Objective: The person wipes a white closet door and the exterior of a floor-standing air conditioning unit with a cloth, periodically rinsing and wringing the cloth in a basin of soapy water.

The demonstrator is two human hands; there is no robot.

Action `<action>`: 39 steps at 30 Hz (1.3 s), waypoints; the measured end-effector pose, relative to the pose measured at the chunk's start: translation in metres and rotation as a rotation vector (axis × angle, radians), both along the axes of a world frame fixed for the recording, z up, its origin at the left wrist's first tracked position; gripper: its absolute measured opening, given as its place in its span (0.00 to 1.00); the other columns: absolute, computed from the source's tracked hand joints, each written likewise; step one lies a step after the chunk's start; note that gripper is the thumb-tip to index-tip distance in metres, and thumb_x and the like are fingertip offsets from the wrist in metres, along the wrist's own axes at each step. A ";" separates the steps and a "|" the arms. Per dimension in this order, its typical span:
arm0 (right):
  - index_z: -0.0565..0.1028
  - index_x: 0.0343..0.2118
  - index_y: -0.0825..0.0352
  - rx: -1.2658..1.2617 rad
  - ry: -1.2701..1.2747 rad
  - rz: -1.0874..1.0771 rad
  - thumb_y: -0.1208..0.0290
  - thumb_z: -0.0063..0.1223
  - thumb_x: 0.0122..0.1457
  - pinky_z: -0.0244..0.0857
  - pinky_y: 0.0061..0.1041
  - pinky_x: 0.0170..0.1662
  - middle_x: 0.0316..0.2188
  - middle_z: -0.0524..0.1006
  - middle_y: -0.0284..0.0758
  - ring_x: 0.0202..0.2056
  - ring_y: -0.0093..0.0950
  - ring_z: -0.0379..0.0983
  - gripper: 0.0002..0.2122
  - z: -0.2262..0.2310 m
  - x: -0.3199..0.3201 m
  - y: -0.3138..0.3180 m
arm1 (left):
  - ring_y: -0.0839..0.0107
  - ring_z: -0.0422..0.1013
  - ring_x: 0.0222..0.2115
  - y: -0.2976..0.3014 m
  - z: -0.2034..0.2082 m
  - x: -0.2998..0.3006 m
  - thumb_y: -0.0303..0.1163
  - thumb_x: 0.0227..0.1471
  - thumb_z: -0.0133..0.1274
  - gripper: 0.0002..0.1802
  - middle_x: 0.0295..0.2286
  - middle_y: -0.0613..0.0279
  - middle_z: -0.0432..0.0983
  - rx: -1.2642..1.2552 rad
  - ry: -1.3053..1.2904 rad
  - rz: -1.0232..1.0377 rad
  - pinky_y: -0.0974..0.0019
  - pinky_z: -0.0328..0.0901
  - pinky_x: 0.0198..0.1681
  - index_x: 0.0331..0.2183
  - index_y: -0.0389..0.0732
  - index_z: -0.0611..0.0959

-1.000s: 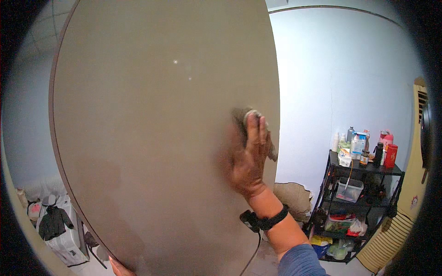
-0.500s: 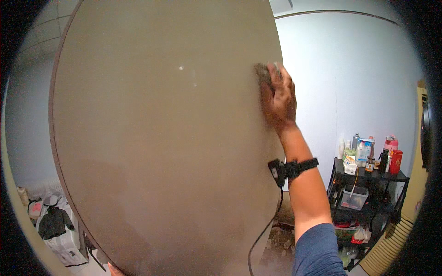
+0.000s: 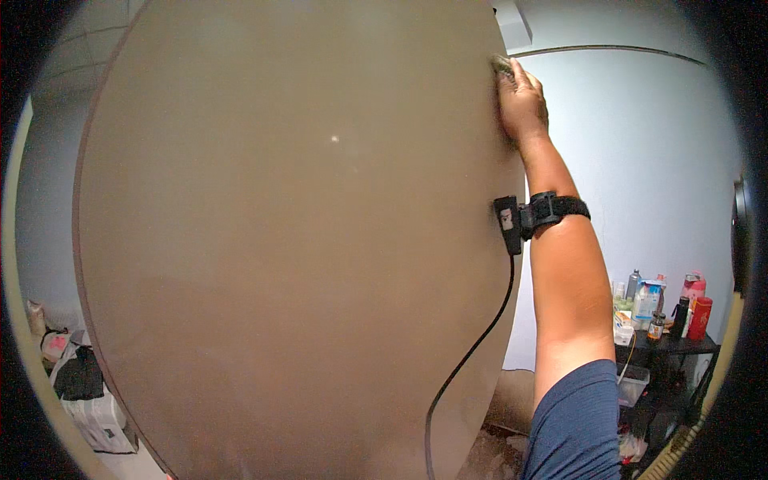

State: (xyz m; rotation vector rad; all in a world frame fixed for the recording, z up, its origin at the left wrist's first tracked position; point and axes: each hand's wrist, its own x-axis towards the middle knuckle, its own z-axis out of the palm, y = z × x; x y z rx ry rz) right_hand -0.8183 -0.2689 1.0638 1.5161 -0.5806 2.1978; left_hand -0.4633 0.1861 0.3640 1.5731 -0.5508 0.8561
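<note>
A large brown panel with a smooth, slightly glossy face stands upright before me and takes up most of the view. My right hand is raised high at its right edge, fingers closed around a small dark greenish-grey pad. The pad is against the panel near that edge; its exact kind is hard to make out. A black strap with a small device circles my right forearm, and a cable hangs from it across the panel. Only a sliver of my left hand shows at the lower left, at the panel's edge, its fingers hidden.
On the right, a black shelf carries bottles, a jar and a red box, with a clear plastic bin below. Dark clothing lies on a white package at the lower left. Behind stands a pale wall.
My right hand has moved up and to the right along the panel with the pad. My view has shifted, and less of my left hand shows at the lower left.
</note>
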 end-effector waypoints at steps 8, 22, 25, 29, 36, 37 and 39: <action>0.62 0.60 0.53 0.139 0.023 -0.088 0.51 0.41 0.60 0.58 0.37 0.59 0.58 0.63 0.40 0.57 0.41 0.63 0.25 0.037 0.002 0.011 | 0.64 0.67 0.34 -0.022 0.078 -0.068 0.48 0.60 0.40 0.27 0.35 0.55 0.72 -0.308 0.324 -0.275 0.61 0.65 0.35 0.40 0.30 0.75; 0.69 0.52 0.60 -0.590 0.290 0.110 0.63 0.43 0.58 0.61 0.35 0.56 0.48 0.71 0.41 0.53 0.38 0.66 0.18 -0.003 0.197 0.248 | 0.60 0.67 0.43 -0.014 0.088 -0.069 0.46 0.62 0.33 0.30 0.43 0.49 0.71 -0.327 0.541 -0.709 0.60 0.63 0.46 0.46 0.25 0.71; 0.71 0.52 0.62 -0.799 0.399 -0.011 0.66 0.41 0.61 0.61 0.35 0.57 0.52 0.71 0.38 0.55 0.36 0.65 0.17 -0.022 0.217 0.291 | 0.59 0.67 0.43 -0.006 0.085 -0.066 0.45 0.62 0.32 0.29 0.44 0.48 0.71 -0.230 0.437 -0.650 0.60 0.63 0.46 0.46 0.26 0.71; 0.74 0.49 0.59 -1.013 0.437 -0.047 0.67 0.44 0.60 0.61 0.32 0.56 0.47 0.74 0.36 0.53 0.33 0.67 0.15 -0.048 0.242 0.310 | 0.59 0.67 0.44 -0.003 0.084 -0.062 0.45 0.62 0.32 0.29 0.44 0.48 0.71 -0.172 0.384 -0.629 0.60 0.63 0.47 0.47 0.26 0.70; 0.73 0.48 0.58 -0.937 0.423 -0.073 0.70 0.46 0.56 0.63 0.30 0.55 0.46 0.75 0.32 0.51 0.30 0.70 0.16 -0.004 0.248 0.310 | 0.57 0.68 0.45 -0.003 0.085 -0.060 0.44 0.62 0.30 0.29 0.45 0.47 0.71 -0.122 0.338 -0.581 0.59 0.63 0.48 0.49 0.27 0.70; 0.74 0.49 0.53 -0.800 0.541 -0.076 0.64 0.42 0.60 0.60 0.35 0.58 0.53 0.70 0.37 0.54 0.38 0.67 0.15 0.021 0.241 0.307 | 0.57 0.68 0.45 -0.004 0.087 -0.059 0.43 0.62 0.30 0.29 0.45 0.47 0.71 -0.109 0.332 -0.580 0.59 0.63 0.48 0.49 0.27 0.70; 0.73 0.50 0.54 -0.722 0.459 -0.066 0.64 0.42 0.59 0.60 0.35 0.59 0.53 0.70 0.37 0.55 0.38 0.66 0.16 0.040 0.218 0.288 | 0.57 0.68 0.46 -0.006 0.088 -0.059 0.43 0.62 0.30 0.29 0.46 0.47 0.71 -0.091 0.315 -0.571 0.59 0.63 0.48 0.49 0.27 0.70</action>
